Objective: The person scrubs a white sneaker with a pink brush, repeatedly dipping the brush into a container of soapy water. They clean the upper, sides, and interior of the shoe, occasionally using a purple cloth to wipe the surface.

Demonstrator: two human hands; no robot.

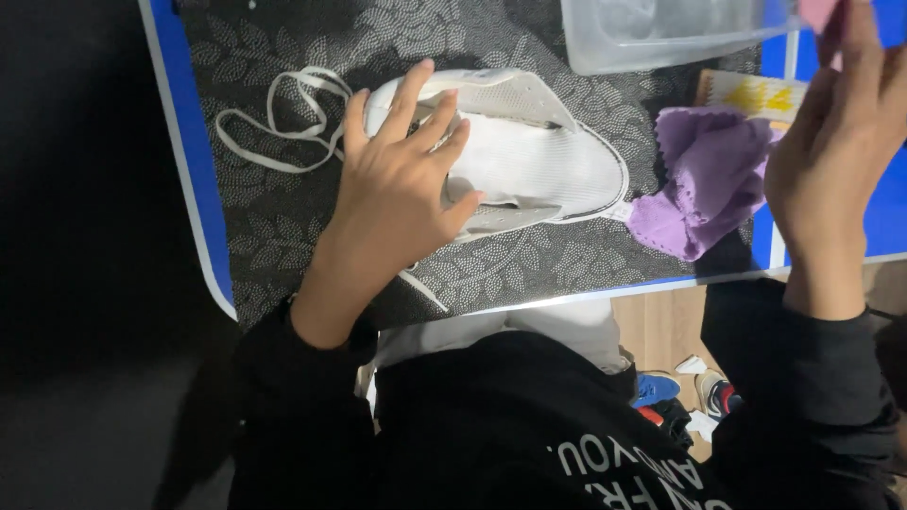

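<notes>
A white shoe [548,156] lies on its side on a dark leaf-patterned mat [283,227], toe pointing right. My left hand [397,179] rests flat on the shoe's opening, fingers spread over the tongue area. A loose white lace [274,123] lies coiled on the mat to the left of the shoe. My right hand [836,161] is raised at the right edge, its fingers pinched on a small pink thing [818,13] near the top corner. A crumpled purple cloth [709,179] sits by the shoe's toe, just left of that hand.
A clear plastic tub [661,33] stands at the back of the table. A small yellow-patterned card [756,94] lies behind the purple cloth. The table has a blue border [194,161]. Shoes lie on the wooden floor [661,331] below.
</notes>
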